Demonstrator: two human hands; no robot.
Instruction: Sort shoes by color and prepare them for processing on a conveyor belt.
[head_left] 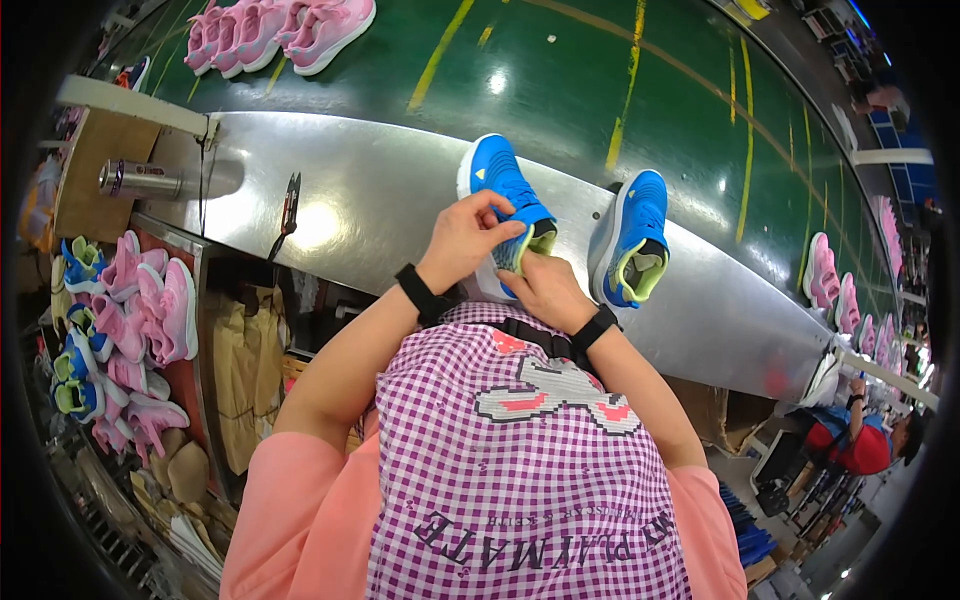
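Note:
A blue sneaker [494,165] with a white sole and yellow-green lining rests on the steel ledge in front of me, toe pointing away. Across its top, my left hand [468,238] is closed in a pinch at the blue strap by the shoe's opening. My right hand [552,290] grips the collar near the heel, its fingers partly hidden inside the shoe. The matching blue sneaker [645,205] stands apart to the right on the same ledge, untouched, its opening toward me.
The steel ledge [380,190] borders a green conveyor belt [560,90]. Dark-handled nippers [289,210] and a metal flask [145,180] lie leftward. Pink sneakers [250,38] sit on the belt far left, others [822,270] far right. Shoes [172,305] fill a left rack. A person [858,440] is at right.

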